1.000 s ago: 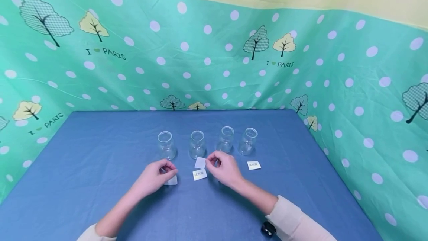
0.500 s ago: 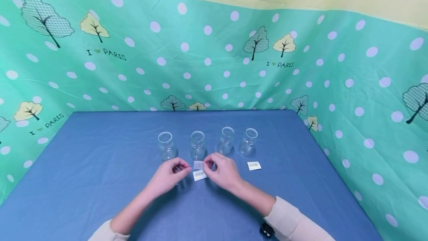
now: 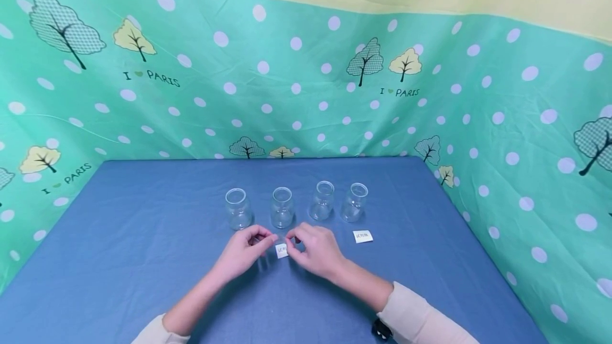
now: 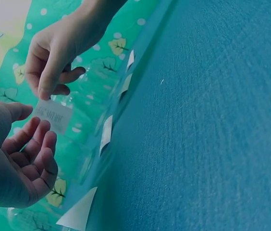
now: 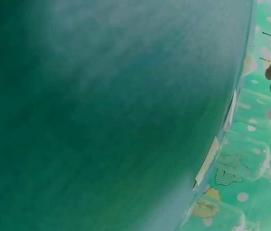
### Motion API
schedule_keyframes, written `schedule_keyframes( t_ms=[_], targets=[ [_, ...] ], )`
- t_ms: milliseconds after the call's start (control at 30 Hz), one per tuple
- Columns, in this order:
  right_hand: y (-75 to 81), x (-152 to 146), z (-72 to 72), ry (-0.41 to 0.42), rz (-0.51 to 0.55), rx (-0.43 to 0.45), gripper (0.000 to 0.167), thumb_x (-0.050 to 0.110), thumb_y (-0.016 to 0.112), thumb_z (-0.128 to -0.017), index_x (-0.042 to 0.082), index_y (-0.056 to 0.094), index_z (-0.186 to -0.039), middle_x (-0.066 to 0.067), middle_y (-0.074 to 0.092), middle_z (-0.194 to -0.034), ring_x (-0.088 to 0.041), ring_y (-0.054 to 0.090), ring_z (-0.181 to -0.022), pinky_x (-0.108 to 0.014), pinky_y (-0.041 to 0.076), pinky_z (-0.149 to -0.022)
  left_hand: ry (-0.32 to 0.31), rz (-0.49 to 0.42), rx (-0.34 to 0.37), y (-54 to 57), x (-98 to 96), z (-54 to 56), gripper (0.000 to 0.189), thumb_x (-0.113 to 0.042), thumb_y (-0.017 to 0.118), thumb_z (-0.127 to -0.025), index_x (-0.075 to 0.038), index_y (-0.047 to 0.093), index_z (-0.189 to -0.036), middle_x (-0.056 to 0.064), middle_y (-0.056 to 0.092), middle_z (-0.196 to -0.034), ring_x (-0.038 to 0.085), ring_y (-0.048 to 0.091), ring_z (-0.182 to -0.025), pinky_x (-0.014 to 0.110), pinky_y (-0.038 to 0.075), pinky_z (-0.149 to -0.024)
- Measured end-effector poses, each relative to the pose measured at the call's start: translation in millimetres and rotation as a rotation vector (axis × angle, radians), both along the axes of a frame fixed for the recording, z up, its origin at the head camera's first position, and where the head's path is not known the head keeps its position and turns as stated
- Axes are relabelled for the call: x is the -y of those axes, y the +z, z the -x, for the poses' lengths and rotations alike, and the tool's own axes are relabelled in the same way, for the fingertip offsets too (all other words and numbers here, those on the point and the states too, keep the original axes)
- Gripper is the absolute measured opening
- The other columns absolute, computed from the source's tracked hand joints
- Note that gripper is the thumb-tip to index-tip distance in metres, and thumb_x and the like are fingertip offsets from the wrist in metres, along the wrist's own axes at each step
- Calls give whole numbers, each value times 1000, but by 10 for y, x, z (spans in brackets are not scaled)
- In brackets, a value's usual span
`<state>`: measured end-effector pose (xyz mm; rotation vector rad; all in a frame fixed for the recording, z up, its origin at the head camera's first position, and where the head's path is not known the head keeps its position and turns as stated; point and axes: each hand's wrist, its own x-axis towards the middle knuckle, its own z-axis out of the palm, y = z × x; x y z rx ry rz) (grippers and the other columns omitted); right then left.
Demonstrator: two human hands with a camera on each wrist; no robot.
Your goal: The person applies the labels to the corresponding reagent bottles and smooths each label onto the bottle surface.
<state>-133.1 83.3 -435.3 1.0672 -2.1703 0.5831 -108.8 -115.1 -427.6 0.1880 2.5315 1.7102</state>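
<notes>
One card (image 4: 57, 115) is up off the table between the two hands, in front of the second jar (image 3: 282, 210) from the left in the head view; it bears faint marks too blurred to read. The right hand (image 3: 315, 248) pinches its edge between thumb and fingers. The left hand (image 3: 244, 251) has bent fingers and its thumb and fingertips at the card's nearest corner; I cannot tell whether they grip it.

Below, a written card (image 3: 281, 250) lies on the table (image 3: 143, 227), partly covered by the right fingers. Another, the right card (image 3: 363, 236), lies to the right of that hand. The left wrist view shows four cards on the cloth in all.

Beyond the hands stand four clear jars: the leftmost (image 3: 238, 211), the second, the third (image 3: 322, 203) and the rightmost (image 3: 354, 205).

A black device (image 3: 381, 328) sits by the right sleeve (image 3: 411, 309). Behind hangs a green dotted curtain (image 3: 268, 84) with trees and "PARIS" lettering.
</notes>
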Motion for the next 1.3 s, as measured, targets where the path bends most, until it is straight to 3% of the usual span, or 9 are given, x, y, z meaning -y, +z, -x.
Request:
schedule_keyframes(
  t_ms=[167,333,600,800,933,1067,1167,1300],
  targets=[
    [11,15,-17,24,-53,-124,8,18,71,-72,18,67,-80,8,59,-67,-4,49,-54,-16,40,-52,10,-19,18,-6,-13,-8,23,-28,68,-85,-6,67,-90,12,62,-69,19,58,-60,21,41,-53],
    [14,30,-28,28,-95,-184,7,19,69,-73,18,67,-79,10,56,-66,-4,48,-53,-18,37,-51,25,-36,37,-15,-27,-6,22,-27,67,-85,-5,67,-89,13,63,-69,20,59,-61,22,42,-54],
    [35,58,-48,20,-122,-210,8,21,70,-73,18,67,-80,10,56,-68,-3,48,-53,-18,37,-51,18,-60,32,-13,-45,1,17,-19,64,-87,-2,67,-90,14,63,-70,15,57,-58,21,42,-53],
    [34,60,-66,25,-105,-169,11,21,72,-72,18,67,-81,10,55,-67,-2,45,-52,-15,36,-50,32,-63,35,-6,-51,1,14,-14,63,-87,-1,68,-91,12,63,-70,13,56,-58,20,42,-54],
    [24,45,-72,36,-94,-107,13,25,72,-74,17,67,-84,9,58,-69,-2,48,-53,-14,38,-51,40,-55,39,-15,-48,9,13,-13,62,-87,-1,67,-91,12,63,-70,13,56,-58,20,42,-55],
    [24,23,-72,34,-69,16,18,27,71,-77,16,66,-89,7,62,-73,-4,51,-55,-14,41,-52,57,-52,44,-8,-38,15,14,-14,63,-87,-1,68,-91,13,64,-72,13,56,-59,21,43,-56],
    [31,9,-69,-10,-15,182,17,26,70,-79,14,66,-92,5,63,-74,-6,55,-57,-13,40,-53,67,-51,51,5,-23,17,15,-15,63,-87,-2,68,-90,13,66,-74,15,57,-59,22,43,-54],
    [45,2,-45,-93,105,507,16,24,67,-84,14,66,-96,6,61,-72,-4,50,-55,-14,39,-53,70,-46,70,8,7,14,15,-16,62,-87,-2,67,-89,15,67,-78,20,58,-61,23,43,-51]
  ],
)
